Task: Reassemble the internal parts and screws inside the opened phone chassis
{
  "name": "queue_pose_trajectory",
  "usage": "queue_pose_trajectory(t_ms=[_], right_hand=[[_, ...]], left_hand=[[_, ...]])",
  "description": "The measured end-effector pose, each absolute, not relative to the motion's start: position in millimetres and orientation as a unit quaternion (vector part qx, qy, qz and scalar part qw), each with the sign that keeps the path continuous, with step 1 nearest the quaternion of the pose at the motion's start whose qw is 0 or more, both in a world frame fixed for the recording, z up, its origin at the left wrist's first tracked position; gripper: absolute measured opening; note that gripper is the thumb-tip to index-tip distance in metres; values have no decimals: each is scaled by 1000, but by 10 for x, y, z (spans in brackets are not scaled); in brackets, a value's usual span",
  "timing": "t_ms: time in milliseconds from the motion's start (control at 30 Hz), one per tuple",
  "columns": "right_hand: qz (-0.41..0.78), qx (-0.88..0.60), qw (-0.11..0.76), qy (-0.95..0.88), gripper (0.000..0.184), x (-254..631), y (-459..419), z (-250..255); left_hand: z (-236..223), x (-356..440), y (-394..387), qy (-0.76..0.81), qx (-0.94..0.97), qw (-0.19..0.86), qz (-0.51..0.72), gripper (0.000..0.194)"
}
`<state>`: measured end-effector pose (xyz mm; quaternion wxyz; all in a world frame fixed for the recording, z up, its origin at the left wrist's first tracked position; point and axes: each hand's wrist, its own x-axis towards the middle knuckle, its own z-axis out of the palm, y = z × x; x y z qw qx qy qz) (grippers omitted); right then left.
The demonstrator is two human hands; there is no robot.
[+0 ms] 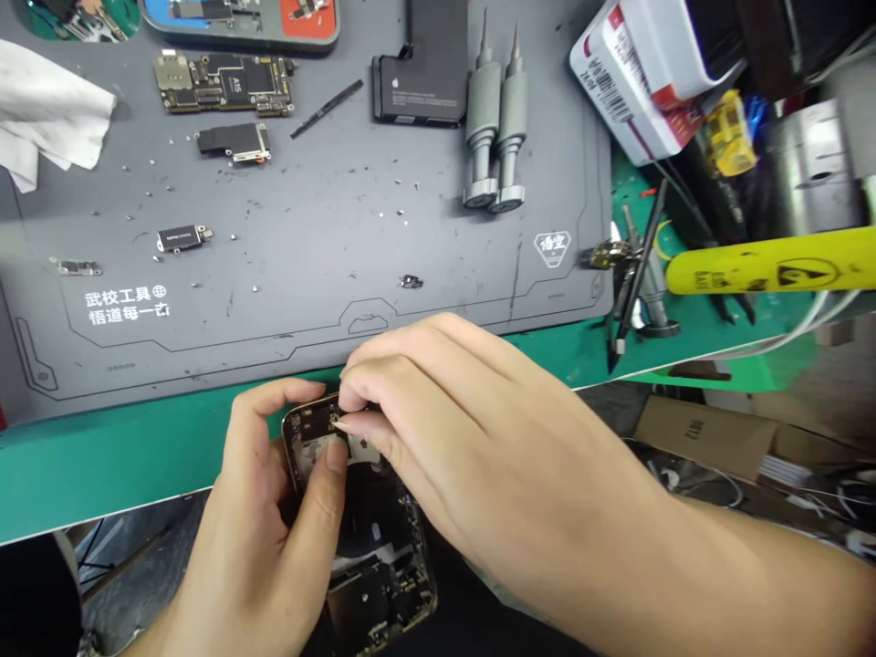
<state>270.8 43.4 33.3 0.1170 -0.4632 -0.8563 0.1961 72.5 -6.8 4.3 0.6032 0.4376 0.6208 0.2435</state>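
Note:
My left hand grips an opened phone housing by its left side, thumb on the inside and fingers behind the top edge. The housing is tilted, just off the front edge of the bench, its inner parts facing up. Over the top of the housing is my right hand, thumb and index finger pinched together at the upper inner edge. Whatever lies between those fingertips is hidden or too small to name. A small dark part rests on the grey mat beyond my right hand.
On the mat lie a logic board, a speaker-like module, a small black module, a battery, two grey screwdrivers and scattered screws. A white cloth is left; a yellow tube and a white box stand right.

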Motion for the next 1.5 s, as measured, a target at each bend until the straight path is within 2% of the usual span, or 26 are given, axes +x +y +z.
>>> queue_pose_trajectory(t_ms=[300, 567, 1500], right_hand=[[184, -436, 118, -873, 28, 2701, 451, 400], [171, -425, 92, -884, 18, 2665, 459, 406], [167, -415, 118, -886, 21, 2703, 420, 343]], left_hand=[[102, 789, -65, 642, 409, 596, 254, 23], [124, 801, -64, 648, 391, 605, 248, 26], [42, 734, -115, 600, 472, 586, 271, 17]])
